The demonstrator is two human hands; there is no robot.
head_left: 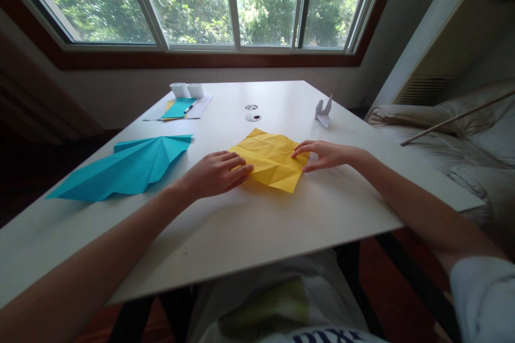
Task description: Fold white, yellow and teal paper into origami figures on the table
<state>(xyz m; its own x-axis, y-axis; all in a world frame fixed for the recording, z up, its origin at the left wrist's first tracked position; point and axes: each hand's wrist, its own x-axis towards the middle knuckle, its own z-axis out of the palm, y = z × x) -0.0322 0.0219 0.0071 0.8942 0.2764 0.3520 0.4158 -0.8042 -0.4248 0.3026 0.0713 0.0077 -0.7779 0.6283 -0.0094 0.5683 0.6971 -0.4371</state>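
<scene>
A yellow sheet of paper [270, 156], marked with many crossing creases, lies partly opened out on the white table [225, 241]. My left hand [217, 172] grips its left edge, fingers close together and their tips on the paper. At the right edge, my right hand [322, 154] has the paper between thumb and fingers, the fingertips resting on top. The sheet's near corner points toward me, slightly raised. To the left of my left hand lies a large blue-green folded paper [132, 166] with fan-like pleats.
A small white folded paper figure [323, 112] stands at the back right. At the back left are two white box-like objects [187, 90], stacked coloured paper [179, 108] and a pen [190, 106]. Two round cable holes [253, 117] sit mid-table. A padded seat [426, 123] stands right.
</scene>
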